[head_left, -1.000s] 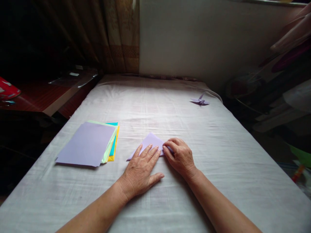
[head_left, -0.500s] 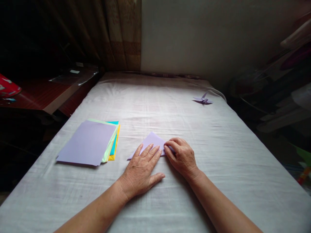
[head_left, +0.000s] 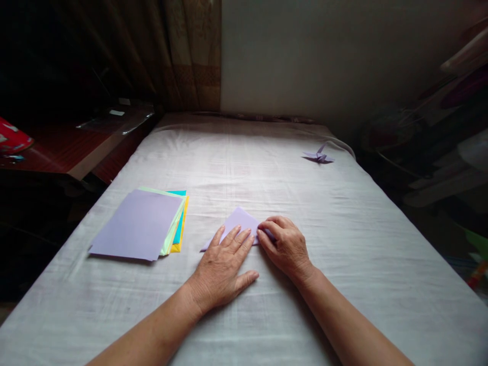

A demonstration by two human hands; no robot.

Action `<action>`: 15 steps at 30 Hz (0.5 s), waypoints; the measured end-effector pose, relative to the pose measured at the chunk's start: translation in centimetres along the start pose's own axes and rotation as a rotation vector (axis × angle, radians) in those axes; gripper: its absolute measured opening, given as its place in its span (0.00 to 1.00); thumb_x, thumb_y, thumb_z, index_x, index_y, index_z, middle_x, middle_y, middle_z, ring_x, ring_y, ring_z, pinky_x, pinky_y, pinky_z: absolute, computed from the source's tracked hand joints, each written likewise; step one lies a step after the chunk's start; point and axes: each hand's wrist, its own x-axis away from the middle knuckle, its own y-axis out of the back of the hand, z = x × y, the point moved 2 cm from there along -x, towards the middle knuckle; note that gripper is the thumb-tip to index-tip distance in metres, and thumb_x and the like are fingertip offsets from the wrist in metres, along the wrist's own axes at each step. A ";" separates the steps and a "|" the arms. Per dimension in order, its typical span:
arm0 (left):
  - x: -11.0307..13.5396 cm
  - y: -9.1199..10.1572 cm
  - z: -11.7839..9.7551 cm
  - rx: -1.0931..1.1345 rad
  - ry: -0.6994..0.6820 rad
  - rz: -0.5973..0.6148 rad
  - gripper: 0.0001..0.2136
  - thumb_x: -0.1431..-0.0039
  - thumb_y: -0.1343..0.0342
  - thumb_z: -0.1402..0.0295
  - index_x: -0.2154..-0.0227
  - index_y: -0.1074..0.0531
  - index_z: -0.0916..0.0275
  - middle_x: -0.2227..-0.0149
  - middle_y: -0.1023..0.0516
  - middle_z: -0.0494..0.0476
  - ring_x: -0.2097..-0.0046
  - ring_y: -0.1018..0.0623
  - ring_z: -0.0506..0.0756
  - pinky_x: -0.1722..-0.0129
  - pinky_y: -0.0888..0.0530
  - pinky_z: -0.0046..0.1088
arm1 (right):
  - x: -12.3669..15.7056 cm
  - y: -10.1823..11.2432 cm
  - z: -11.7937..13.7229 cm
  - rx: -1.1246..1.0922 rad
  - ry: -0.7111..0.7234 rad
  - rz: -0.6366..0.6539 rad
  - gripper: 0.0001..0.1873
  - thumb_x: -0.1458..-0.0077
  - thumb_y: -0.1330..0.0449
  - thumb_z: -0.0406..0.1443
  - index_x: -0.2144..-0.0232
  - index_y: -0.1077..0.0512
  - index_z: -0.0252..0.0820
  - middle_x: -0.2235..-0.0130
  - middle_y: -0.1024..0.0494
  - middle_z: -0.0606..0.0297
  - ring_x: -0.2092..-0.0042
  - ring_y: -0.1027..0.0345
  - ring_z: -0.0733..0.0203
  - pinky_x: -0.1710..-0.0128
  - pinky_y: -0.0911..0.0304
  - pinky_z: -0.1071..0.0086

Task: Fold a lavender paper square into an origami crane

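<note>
A folded sheet of purple paper (head_left: 239, 217) lies on the cloth in front of me, its triangular top pointing away. My left hand (head_left: 223, 267) rests flat across its lower left part, fingers spread and thumb out to the side. At the paper's right corner, my right hand (head_left: 285, 246) is closed, thumb and fingertips pinching the edge. Both hands cover much of the lower half, so the exact folds there are hidden.
To the left lies a stack of coloured paper (head_left: 137, 223), purple on top. A folded purple paper crane (head_left: 319, 155) sits at the far right of the white cloth (head_left: 343, 213). A dark red table (head_left: 49, 152) adjoins on the left, holding a red container (head_left: 13, 137).
</note>
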 end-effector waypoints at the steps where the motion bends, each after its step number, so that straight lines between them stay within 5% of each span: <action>1: 0.0 0.0 0.0 -0.004 -0.002 -0.002 0.33 0.35 0.58 0.46 0.35 0.44 0.61 0.34 0.39 0.58 0.32 0.42 0.61 0.32 0.56 0.46 | 0.1 0.0 0.0 0.006 0.000 0.006 0.07 0.40 0.43 0.37 0.66 0.26 0.44 0.63 0.24 0.61 0.60 0.31 0.56 0.57 0.37 0.63; 10: -0.1 0.0 0.0 -0.062 -0.031 -0.050 0.32 0.35 0.56 0.47 0.36 0.41 0.63 0.35 0.37 0.59 0.34 0.39 0.61 0.33 0.52 0.46 | 3.0 1.9 0.5 0.102 0.059 -0.036 0.15 0.40 0.44 0.36 0.50 0.29 0.39 0.46 0.29 0.50 0.45 0.35 0.48 0.48 0.40 0.54; 15: -0.1 0.0 0.0 -0.115 -0.067 -0.064 0.30 0.36 0.53 0.50 0.37 0.40 0.64 0.35 0.36 0.60 0.34 0.39 0.61 0.33 0.52 0.46 | 3.6 2.1 2.0 0.126 0.156 0.044 0.17 0.38 0.44 0.37 0.48 0.28 0.47 0.42 0.31 0.54 0.41 0.40 0.48 0.45 0.45 0.53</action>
